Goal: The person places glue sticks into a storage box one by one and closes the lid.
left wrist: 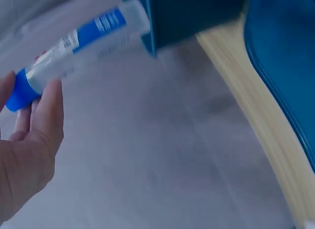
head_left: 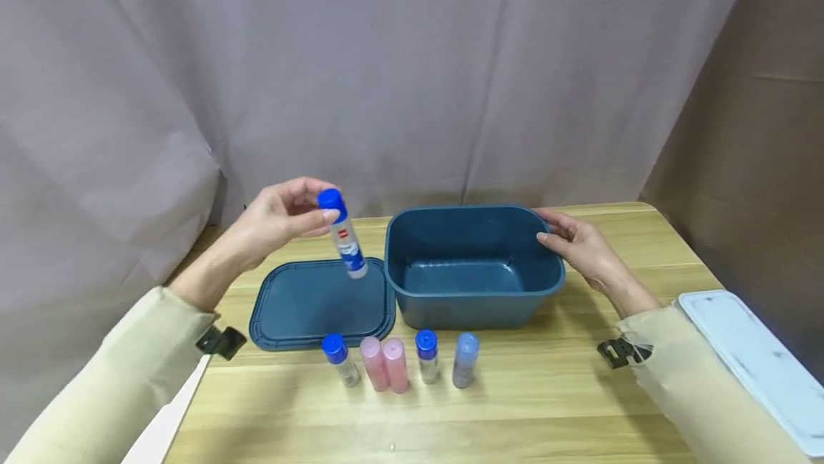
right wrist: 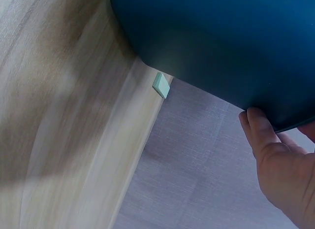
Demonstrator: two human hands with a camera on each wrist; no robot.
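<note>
While our left hand [head_left: 273,217] pinches the glue stick [head_left: 343,244] by its cap, tilted, the bin [head_left: 473,264] sits just right; right hand [head_left: 579,246] flat on rim.

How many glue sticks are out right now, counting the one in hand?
6. One glue stick is held by the left hand above the lid; five stand in a row on the table before the bin, which looks empty.

Open bin [head_left: 473,264] interior bare, clear from above. Lid [head_left: 318,303] flat left of bin, touching its wall. Row of five tubes [head_left: 399,362] upright near front wall, blocking low approach there. White tray [head_left: 753,357] at bench [head_left: 547,407] right edge.
</note>
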